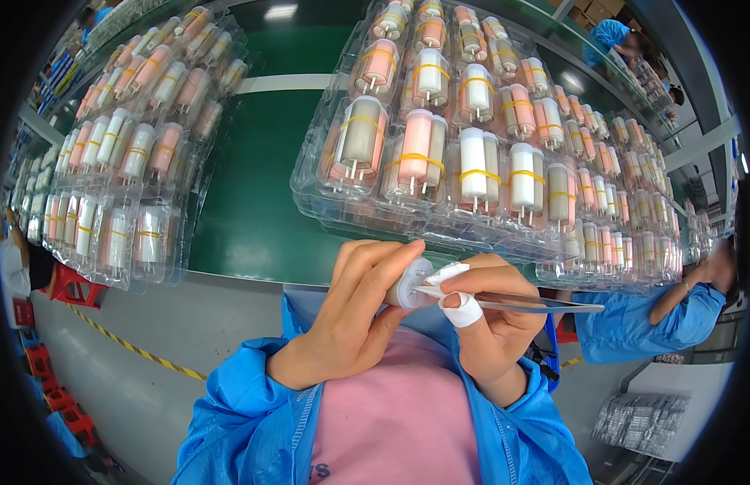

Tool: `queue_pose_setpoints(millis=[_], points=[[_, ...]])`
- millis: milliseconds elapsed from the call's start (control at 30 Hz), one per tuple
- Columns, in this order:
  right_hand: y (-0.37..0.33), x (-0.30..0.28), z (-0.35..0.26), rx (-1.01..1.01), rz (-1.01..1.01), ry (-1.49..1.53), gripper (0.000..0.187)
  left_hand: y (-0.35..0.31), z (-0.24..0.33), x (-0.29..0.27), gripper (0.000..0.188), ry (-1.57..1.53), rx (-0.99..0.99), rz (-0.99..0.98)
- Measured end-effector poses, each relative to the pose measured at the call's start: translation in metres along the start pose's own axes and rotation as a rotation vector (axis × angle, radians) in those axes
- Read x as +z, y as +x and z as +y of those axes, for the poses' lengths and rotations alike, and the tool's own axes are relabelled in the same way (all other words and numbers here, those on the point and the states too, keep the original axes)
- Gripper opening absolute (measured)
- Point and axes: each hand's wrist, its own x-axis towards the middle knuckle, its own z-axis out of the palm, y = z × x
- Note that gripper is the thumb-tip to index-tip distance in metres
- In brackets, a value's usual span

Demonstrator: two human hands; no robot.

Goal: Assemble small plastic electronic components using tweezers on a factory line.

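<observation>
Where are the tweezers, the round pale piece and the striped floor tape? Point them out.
Tweezers (565,307), head view: flat back end.
Round pale piece (409,284), head view: its face.
Striped floor tape (137,347), head view: middle stretch.

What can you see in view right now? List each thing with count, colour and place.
Round-faced piece: one, whitish, front centre
Tweezers: one, metallic, front centre
Yellow-banded cylinders: too many to count; pink, white, grey; in trays
Trays: several, clear, left and right
Table: one, green, beneath trays
Stools: several, red, left
Striped floor line: at least one, yellow and black, left
Floor: one, grey, below table
Other people: at least two, blue clothing, right and upper right
Left hand: one, holding round-faced piece
Right hand: one, holding tweezers; white wrap on thumb
Sleeves: two, blue, lower centre
Shirt: one, pink, between sleeves
</observation>
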Motion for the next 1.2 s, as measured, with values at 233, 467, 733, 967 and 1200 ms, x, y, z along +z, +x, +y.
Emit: queue_pose_setpoints(millis=[233, 467, 733, 967, 1200], points=[[0.005, -0.001, 0.000, -0.049, -0.072, -0.167, 0.013, -0.001, -0.003, 0.001, 0.057, 0.027, -0.012, -0.006], [0.010, -0.001, -0.003, 0.001, -0.083, -0.150, 0.012, 0.001, -0.005, 0.001, 0.062, 0.072, 0.045, 0.007], [0.013, -0.003, -0.005, 0.198, -0.027, 0.155, 0.012, -0.004, -0.003, 0.001, 0.057, -0.174, -0.110, 0.003], [0.008, -0.006, -0.009, 0.035, -0.073, -0.079, 0.015, -0.008, -0.009, -0.002, 0.051, -0.248, -0.107, -0.102], [0.009, -0.007, -0.011, -0.020, -0.116, -0.194, 0.017, -0.007, -0.010, -0.002, 0.051, -0.218, -0.079, -0.096]])
